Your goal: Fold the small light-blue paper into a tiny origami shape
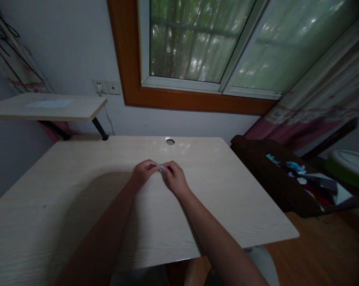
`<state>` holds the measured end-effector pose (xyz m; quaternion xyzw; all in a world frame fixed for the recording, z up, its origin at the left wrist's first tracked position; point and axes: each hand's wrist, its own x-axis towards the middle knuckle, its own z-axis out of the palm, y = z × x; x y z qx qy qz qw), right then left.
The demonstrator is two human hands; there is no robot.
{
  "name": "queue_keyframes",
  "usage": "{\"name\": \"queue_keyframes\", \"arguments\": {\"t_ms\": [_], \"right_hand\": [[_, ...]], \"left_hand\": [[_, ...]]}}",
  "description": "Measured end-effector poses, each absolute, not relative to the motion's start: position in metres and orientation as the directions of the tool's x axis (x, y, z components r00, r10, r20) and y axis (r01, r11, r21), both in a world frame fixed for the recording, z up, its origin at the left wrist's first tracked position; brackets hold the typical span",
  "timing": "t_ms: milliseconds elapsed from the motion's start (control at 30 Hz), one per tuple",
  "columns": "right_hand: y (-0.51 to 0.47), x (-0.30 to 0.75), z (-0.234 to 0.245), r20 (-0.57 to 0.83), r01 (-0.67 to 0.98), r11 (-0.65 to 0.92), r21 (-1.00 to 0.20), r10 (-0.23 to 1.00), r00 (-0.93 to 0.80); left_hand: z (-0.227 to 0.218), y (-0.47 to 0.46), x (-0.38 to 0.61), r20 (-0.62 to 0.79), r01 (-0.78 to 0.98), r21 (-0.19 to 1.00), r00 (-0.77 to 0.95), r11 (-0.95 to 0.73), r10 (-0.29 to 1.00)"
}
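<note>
My left hand (143, 171) and my right hand (175, 176) meet over the middle of a pale wooden desk (78, 198). Both are pinched on one tiny light-blue object (161, 168) held between their fingertips. It is too small to name; it may be a bit of folded paper. The fingers of both hands are curled closed around it, just above the desk top.
A round cable hole (170, 141) sits near the desk's far edge. A raised shelf (48, 106) stands at the back left, below wall sockets (106, 87). A dark wooden box (286, 178) with colourful bits stands at the right. A window (203, 43) is ahead.
</note>
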<state>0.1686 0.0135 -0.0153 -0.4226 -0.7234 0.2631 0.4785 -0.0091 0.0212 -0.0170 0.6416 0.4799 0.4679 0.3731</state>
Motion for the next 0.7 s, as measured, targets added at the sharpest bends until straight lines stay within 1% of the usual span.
{"name": "queue_keyframes", "arguments": {"t_ms": [400, 700], "right_hand": [[0.0145, 0.1689, -0.0151, 0.452, 0.355, 0.490, -0.797, 0.872, -0.188], [0.0142, 0.1696, -0.0132, 0.444, 0.352, 0.479, -0.804, 0.878, -0.180]], "left_hand": [[-0.0136, 0.0201, -0.0079, 0.162, 0.182, 0.967, 0.096, -0.177, 0.982], [-0.0189, 0.0225, -0.0083, 0.176, 0.199, 0.960, 0.110, -0.195, 0.978]]}}
